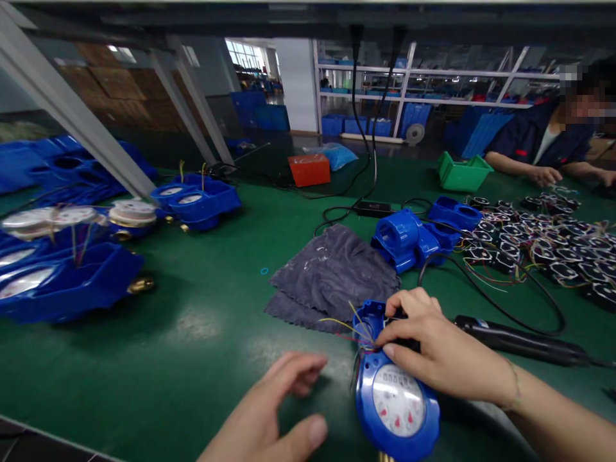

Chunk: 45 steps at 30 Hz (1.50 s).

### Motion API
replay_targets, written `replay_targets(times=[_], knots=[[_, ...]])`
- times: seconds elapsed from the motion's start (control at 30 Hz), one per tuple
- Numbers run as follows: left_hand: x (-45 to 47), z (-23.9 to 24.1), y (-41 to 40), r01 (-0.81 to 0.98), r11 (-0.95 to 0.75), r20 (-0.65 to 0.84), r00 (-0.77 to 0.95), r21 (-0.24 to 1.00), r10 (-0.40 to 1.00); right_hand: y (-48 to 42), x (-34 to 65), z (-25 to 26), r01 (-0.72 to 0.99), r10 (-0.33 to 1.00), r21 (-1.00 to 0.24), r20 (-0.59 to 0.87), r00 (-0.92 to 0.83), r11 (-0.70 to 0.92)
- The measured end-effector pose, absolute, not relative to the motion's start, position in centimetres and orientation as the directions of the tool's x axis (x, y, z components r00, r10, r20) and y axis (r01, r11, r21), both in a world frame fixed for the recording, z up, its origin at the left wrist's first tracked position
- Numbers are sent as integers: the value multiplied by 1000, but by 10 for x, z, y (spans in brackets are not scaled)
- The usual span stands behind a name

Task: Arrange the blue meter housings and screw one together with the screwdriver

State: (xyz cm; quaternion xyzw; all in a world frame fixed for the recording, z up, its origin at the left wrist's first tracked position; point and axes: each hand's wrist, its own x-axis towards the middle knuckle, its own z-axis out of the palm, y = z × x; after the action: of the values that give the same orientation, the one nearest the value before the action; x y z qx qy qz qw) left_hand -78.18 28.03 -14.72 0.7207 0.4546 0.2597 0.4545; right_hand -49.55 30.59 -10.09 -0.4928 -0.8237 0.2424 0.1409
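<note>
A blue water meter (395, 401) with a white dial lies on the green table (202, 333) near the front edge. Thin yellow and red wires (353, 324) stick out of its upper compartment. My right hand (437, 350) rests on the top of the meter, fingers pressing into that compartment on a small dark part. Just left of the meter, my left hand (272, 417) hovers with fingers spread, holding nothing. A grey cloth (332, 273) lies just beyond the meter.
A black electric screwdriver (522, 340) with its cable lies right of my hand. Blue covers (409, 237) and several small black circuit modules (543, 244) fill the right. More blue meters (62, 276) sit at left. Orange (308, 169) and green (462, 172) bins stand behind. A seated person (553, 138) works at far right.
</note>
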Motion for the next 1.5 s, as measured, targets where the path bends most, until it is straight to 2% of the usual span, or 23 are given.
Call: replay_targets(times=[0.1,0.23,0.3,0.4,0.47,0.5,0.53,0.63,0.7,0.77,0.83,0.9,0.97,1.03,1.1,1.13,1.17,1.23,1.3,1.5], knots=[[-732,-155,316,165,-34,-68,574,986,816,309,-500,-101,742,889,-568,-37,-457,357],[-697,-163,341,44,64,-77,690,997,719,309,-498,-96,747,884,-601,-138,-446,283],[-696,-165,342,-3,153,-99,750,988,654,310,-498,-96,736,891,-624,-135,-433,263],[-701,-169,339,-57,153,-59,750,987,659,308,-501,-104,688,870,-602,26,-492,406],[-702,-171,337,-72,115,-22,748,991,663,302,-504,-115,689,845,-507,178,-504,518],[-701,-172,337,-55,85,-16,744,995,668,297,-505,-121,726,857,-460,216,-468,512],[-700,-172,337,-24,52,-17,741,998,672,293,-506,-127,782,892,-431,217,-396,451],[-698,-173,338,51,-46,-3,703,998,712,282,-506,-138,904,986,-393,90,-143,167],[-698,-175,338,50,-68,14,694,996,720,283,-502,-139,885,967,-390,101,-234,255],[-698,-176,337,23,-44,14,712,999,702,287,-497,-134,803,888,-381,178,-423,459],[-699,-177,335,-13,19,-4,730,1000,683,291,-491,-129,726,824,-389,272,-497,567],[-699,-177,334,-63,117,-32,744,991,668,292,-484,-128,749,856,-429,359,-372,505],[-697,-174,334,-120,212,-54,744,970,666,288,-475,-132,773,909,-529,390,-146,351],[-695,-170,331,-165,267,-59,743,950,667,280,-470,-141,664,953,-738,275,131,122],[-692,-167,324,-165,262,-59,734,951,677,270,-471,-150,312,955,-944,-15,297,-112],[-690,-167,319,-148,247,-60,736,958,675,264,-475,-153,68,933,-971,-198,301,-228],[-688,-167,313,-127,230,-61,743,965,666,258,-479,-154,-165,898,-931,-359,255,-325],[-683,-169,300,-86,180,-55,751,980,658,246,-487,-151,-464,833,-771,-540,115,-436],[-678,-170,288,-68,162,-55,754,984,655,236,-492,-145,-551,816,-694,-576,40,-463],[-659,-161,273,-139,335,-106,780,932,617,224,-479,-142,-462,841,-747,-541,7,-477]])
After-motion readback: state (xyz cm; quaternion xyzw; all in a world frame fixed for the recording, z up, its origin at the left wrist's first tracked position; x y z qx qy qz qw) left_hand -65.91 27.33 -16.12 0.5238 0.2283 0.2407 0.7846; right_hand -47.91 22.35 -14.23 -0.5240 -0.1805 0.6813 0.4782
